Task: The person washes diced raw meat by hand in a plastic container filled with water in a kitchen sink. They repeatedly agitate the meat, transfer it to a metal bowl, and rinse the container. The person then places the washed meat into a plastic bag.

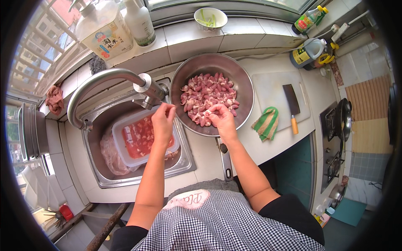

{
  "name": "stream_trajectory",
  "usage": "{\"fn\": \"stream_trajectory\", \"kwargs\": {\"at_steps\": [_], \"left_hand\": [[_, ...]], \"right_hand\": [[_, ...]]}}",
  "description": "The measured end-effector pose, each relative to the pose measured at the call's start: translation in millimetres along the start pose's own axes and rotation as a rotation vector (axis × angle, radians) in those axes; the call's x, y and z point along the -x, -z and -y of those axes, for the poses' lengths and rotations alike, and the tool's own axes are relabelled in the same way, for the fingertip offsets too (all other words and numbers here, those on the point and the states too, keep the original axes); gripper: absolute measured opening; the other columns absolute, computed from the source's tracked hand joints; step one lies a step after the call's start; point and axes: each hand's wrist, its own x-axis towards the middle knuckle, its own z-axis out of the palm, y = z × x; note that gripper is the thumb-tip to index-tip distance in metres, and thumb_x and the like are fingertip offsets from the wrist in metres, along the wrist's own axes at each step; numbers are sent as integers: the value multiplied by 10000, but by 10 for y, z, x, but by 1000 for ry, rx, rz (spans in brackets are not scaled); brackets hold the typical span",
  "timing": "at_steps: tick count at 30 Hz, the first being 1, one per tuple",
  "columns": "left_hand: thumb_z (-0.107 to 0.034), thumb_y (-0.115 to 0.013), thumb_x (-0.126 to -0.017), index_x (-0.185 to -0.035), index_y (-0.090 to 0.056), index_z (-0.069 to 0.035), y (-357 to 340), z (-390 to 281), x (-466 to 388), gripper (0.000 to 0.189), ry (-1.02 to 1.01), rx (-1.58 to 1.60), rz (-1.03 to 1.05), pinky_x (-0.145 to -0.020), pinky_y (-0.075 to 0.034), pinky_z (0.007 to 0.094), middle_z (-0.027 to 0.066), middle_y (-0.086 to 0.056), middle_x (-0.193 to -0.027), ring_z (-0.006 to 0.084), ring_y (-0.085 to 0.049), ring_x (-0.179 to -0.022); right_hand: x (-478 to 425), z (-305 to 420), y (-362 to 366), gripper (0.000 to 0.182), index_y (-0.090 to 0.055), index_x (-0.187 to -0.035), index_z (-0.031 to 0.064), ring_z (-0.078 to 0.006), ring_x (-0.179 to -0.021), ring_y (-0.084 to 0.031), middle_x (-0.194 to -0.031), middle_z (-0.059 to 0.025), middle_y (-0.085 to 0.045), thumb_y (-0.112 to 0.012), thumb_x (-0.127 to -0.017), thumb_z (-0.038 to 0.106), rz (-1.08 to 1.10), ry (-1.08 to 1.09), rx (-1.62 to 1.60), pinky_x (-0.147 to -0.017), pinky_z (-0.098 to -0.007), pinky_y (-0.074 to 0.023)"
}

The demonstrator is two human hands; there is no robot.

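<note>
Many small raw poultry hearts [209, 94] lie in a deep metal pan [245, 81] with its handle towards me. Over the pan's near side, my right hand [221, 117] pinches a pale piece of meat between thumb and fingers. My left hand [164, 120] is raised between the pan and the sink, fingertips pinched together; whether they hold something small cannot be told. Below it, in the steel sink [103, 116], a translucent plastic tub [125, 158] contains reddish liquid with pale scraps. A clear plastic bag [114, 157] lies crumpled beside the tub.
A curved faucet [106, 73] arches over the sink. Right of the pan lie a striped cloth [267, 124] and a white cutting board [273, 91] bearing a cleaver [292, 100]. A bowl with green stalks [210, 18] and bottles stand on the ledge. A gas stove [329, 144] is at the far right.
</note>
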Motion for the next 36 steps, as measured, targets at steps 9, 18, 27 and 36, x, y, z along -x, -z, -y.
{"fn": "stream_trajectory", "kwargs": {"at_steps": [9, 18, 27, 36], "left_hand": [[-70, -577, -799, -945, -540, 9, -301, -164, 137, 170, 88, 387, 376, -642, -449, 205, 38, -600, -797, 89, -563, -711], [-4, -572, -679, -781, -504, -7, -282, -160, 172, 123, -279, -120, 232, -522, -420, 272, 110, -515, -644, 189, -523, -568], [8, -559, -678, -752, -494, 11, -69, 35, 86, 99, -79, -90, 120, -539, -431, 300, 143, -540, -641, 226, -544, -568], [-70, -555, -802, -841, -555, 9, 62, 126, 135, 89, 236, 278, 159, -566, -439, 226, 65, -578, -695, 98, -548, -623]], "right_hand": [[2, -58, -34, 124, -518, -915, 25, -62, -711, -534, -827, -20, -576, -547, -796, 7, 90, -20, 107, -584, -190, -435], [18, -102, -43, 132, -522, -901, 3, -88, -737, -541, -854, -36, -560, -552, -777, -31, 102, -11, 238, -653, -216, -463], [61, -68, -77, 118, -524, -863, 9, -63, -704, -531, -786, -17, -558, -535, -754, -33, 55, 18, 242, -611, -191, -446], [43, -28, -153, 123, -525, -909, -3, -84, -752, -565, -834, -47, -591, -559, -792, 14, 124, -61, 119, -647, -199, -464]]}}
